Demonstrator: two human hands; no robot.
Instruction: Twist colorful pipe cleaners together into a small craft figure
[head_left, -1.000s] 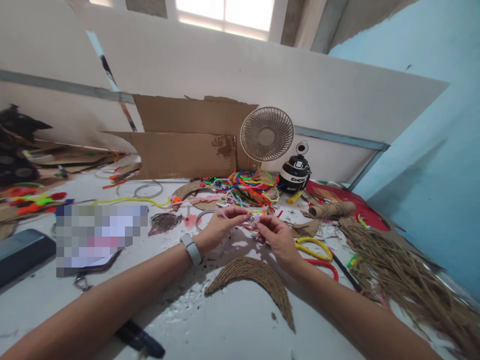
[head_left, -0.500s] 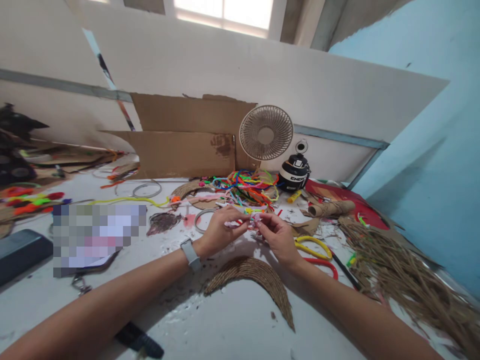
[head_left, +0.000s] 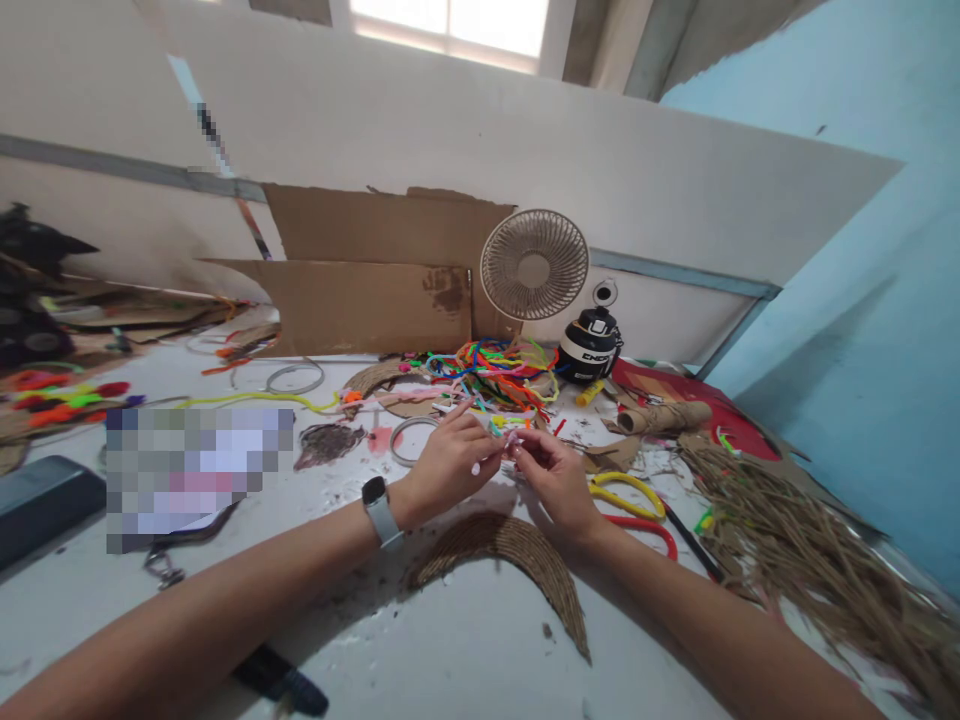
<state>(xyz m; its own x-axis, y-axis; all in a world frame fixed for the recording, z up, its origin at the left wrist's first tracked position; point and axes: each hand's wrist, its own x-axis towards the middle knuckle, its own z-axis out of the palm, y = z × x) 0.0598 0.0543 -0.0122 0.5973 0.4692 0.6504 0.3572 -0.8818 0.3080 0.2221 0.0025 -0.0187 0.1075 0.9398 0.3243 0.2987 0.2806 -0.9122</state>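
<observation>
My left hand [head_left: 456, 455], with a watch on its wrist, is closed, fingertips pinched together above the table. Facing it, my right hand [head_left: 553, 478] pinches the same small piece, a pale pinkish-white pipe cleaner [head_left: 513, 441] that looks curled or twisted. A pale end of it pokes out below my left fingers. Much of it is hidden by the fingers. Just below the hands lies a crescent [head_left: 499, 535] covered in rows of brown cord, flat on the table. Behind them spreads a tangled heap of coloured pipe cleaners [head_left: 502, 370].
Scissors with yellow and red handles [head_left: 630, 497] lie by my right forearm. Brown fibre strands [head_left: 810, 560] cover the right side. A black bottle [head_left: 589, 345], a round fan [head_left: 534, 265] and cardboard [head_left: 367, 305] stand behind. A metal ring [head_left: 411, 440] lies left of the hands.
My left hand has rolled over, its back now turned more upward and its watch face showing. The right hand stays nearly in place, still pinching the pale pipe cleaner.
</observation>
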